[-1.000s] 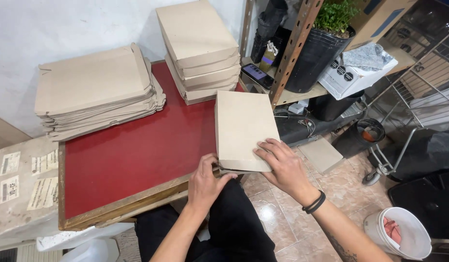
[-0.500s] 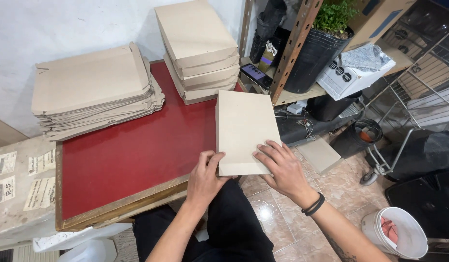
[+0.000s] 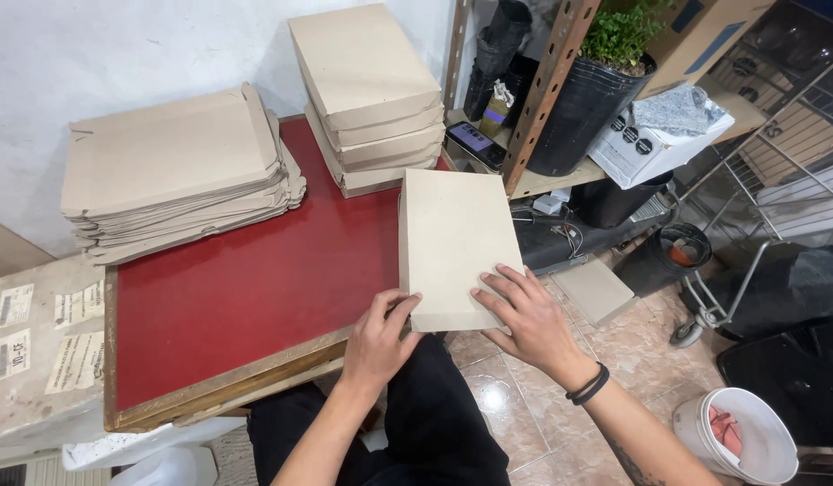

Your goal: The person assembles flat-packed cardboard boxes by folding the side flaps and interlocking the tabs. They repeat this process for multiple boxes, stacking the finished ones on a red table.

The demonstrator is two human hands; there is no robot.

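Left hand (image 3: pixel 378 337) now nearer cardboard box's (image 3: pixel 454 243) half-hidden edge

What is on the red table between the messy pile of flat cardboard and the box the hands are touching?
Nothing. In the head view, bare red table runs from the flat pile to the box.
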